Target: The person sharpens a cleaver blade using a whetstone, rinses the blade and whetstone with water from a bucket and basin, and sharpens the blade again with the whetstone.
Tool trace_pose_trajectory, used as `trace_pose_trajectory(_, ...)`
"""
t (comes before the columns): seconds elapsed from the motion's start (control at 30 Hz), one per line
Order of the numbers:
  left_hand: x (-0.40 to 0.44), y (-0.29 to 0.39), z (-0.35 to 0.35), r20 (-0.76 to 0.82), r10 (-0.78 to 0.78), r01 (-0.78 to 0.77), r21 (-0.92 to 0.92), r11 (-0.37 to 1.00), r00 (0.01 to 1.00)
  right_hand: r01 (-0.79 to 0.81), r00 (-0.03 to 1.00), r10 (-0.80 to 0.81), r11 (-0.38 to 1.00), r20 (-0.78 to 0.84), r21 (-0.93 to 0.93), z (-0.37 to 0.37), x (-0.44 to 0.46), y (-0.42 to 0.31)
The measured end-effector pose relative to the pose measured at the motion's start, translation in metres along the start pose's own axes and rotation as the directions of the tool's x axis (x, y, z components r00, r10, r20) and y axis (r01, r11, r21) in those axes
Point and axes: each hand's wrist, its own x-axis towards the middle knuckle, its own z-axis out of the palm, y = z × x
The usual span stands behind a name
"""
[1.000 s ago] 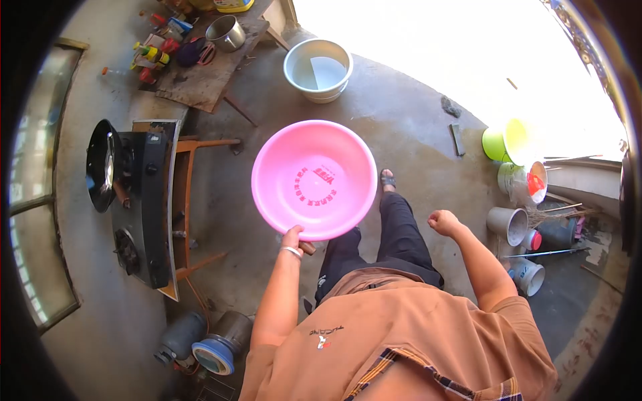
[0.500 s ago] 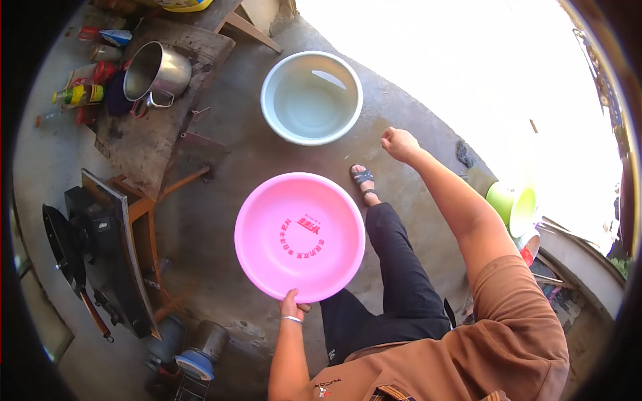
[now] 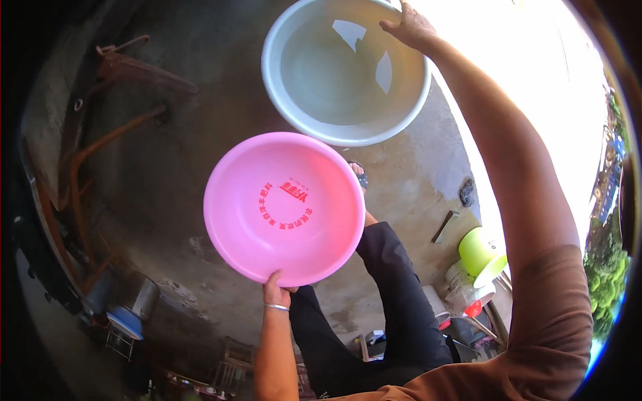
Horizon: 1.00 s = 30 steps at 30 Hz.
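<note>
My left hand (image 3: pixel 275 291) grips the near rim of a pink plastic basin (image 3: pixel 231 200), thumb on top of the rim and the other fingers mostly hidden beneath. Red printing marks the basin's floor, and nothing lies in it. Beyond it, a larger-looking pale blue basin (image 3: pixel 277 93) with clear water stands on the floor. Over that basin's far right rim is my right hand (image 3: pixel 413 28), thumb and fingers spread apart. Whether it touches the rim I cannot tell.
Wooden furniture legs (image 3: pixel 80 167) stand to the left. On the right are a green basin (image 3: pixel 478 252), a dark scrubber-like clump (image 3: pixel 466 192) and various containers. My sandalled foot (image 3: pixel 360 175) is between the two basins. Bright light floods the upper right.
My right hand has gone from a loose fist short of the blue basin to spread fingers at its rim. The view has shifted closer to that basin; my left hand still holds the pink one.
</note>
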Motion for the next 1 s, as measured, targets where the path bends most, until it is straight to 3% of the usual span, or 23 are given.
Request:
trace_pose_trajectory(0.03, -0.003, 0.004, 0.002, -0.014, 0.021, -0.021, -0.009, 1.0, 1.0, -0.011, 0.953, -0.009, 0.998, 0.303, 0.065, 0.025, 0.033, 0.021)
trace_pose_trajectory(0.07, -0.003, 0.005, -0.011, -0.023, 0.044, -0.044, -0.014, 0.999, 0.999, -0.011, 0.881, 0.025, 0.999, 0.473, -0.033, 0.012, 0.03, 0.004)
trace_pose_trajectory(0.1, 0.006, 0.001, -0.018, -0.036, 0.037, -0.039, -0.044, 0.998, 0.999, 0.001, 0.885, 0.032, 0.997, 0.464, -0.071, 0.027, 0.036, 0.017)
trace_pose_trajectory(0.13, 0.013, -0.005, -0.025, -0.057, 0.06, -0.062, -0.035, 0.997, 0.997, 0.583, 0.693, -0.198, 0.72, 0.694, -0.377, 0.037, 0.044, 0.033)
trace_pose_trajectory(0.17, 0.022, -0.01, -0.028, -0.074, 0.085, -0.087, -0.021, 0.996, 0.994, -0.132, 0.836, 0.11, 0.991, 0.537, 0.003, 0.007, 0.032, 0.015)
trace_pose_trajectory(0.2, 0.033, -0.009, -0.034, -0.067, 0.117, -0.119, -0.032, 0.992, 0.991, -0.077, 0.934, 0.06, 0.996, 0.351, 0.035, 0.011, 0.02, 0.028)
trace_pose_trajectory(0.23, 0.039, -0.009, -0.032, -0.103, 0.155, -0.159, -0.03, 0.987, 0.983, -0.097, 0.893, 0.087, 0.995, 0.441, -0.001, 0.004, 0.022, 0.026)
trace_pose_trajectory(0.33, 0.045, -0.024, -0.053, -0.145, 0.157, -0.16, -0.005, 0.987, 0.977, -0.005, 0.941, -0.007, 0.999, 0.338, 0.035, 0.006, 0.01, 0.059)
trace_pose_trajectory(0.4, 0.056, -0.036, -0.044, -0.227, 0.259, -0.257, 0.039, 0.966, 0.939, 0.005, 0.922, -0.001, 1.0, 0.387, -0.01, -0.02, 0.006, 0.065)
trace_pose_trajectory(0.47, 0.052, -0.034, -0.028, -0.231, 0.265, -0.264, 0.035, 0.964, 0.936, 0.007, 0.907, 0.02, 0.998, 0.421, -0.063, -0.049, -0.006, 0.07)
trace_pose_trajectory(0.53, 0.045, -0.039, -0.03, -0.197, 0.277, -0.274, 0.04, 0.961, 0.941, 0.026, 0.952, -0.035, 0.999, 0.304, 0.032, -0.063, -0.035, 0.077)
trace_pose_trajectory(0.57, 0.059, -0.049, -0.036, -0.265, 0.322, -0.329, 0.018, 0.944, 0.909, 0.059, 0.964, -0.067, 0.997, 0.257, 0.041, -0.065, -0.047, 0.079)
trace_pose_trajectory(0.67, 0.092, -0.065, -0.064, -0.267, 0.354, -0.381, -0.055, 0.923, 0.896, 0.042, 0.97, -0.059, 0.996, 0.235, 0.076, -0.085, -0.082, 0.055)
trace_pose_trajectory(0.7, 0.08, -0.058, -0.045, -0.326, 0.332, -0.381, -0.1, 0.919, 0.885, 0.065, 0.979, -0.089, 0.988, 0.183, 0.137, -0.087, -0.097, 0.049)
trace_pose_trajectory(1.0, 0.095, -0.063, -0.029, -0.355, 0.259, -0.324, -0.137, 0.936, 0.898, 0.168, 0.98, -0.182, 0.974, 0.079, 0.15, -0.1, -0.155, -0.001)
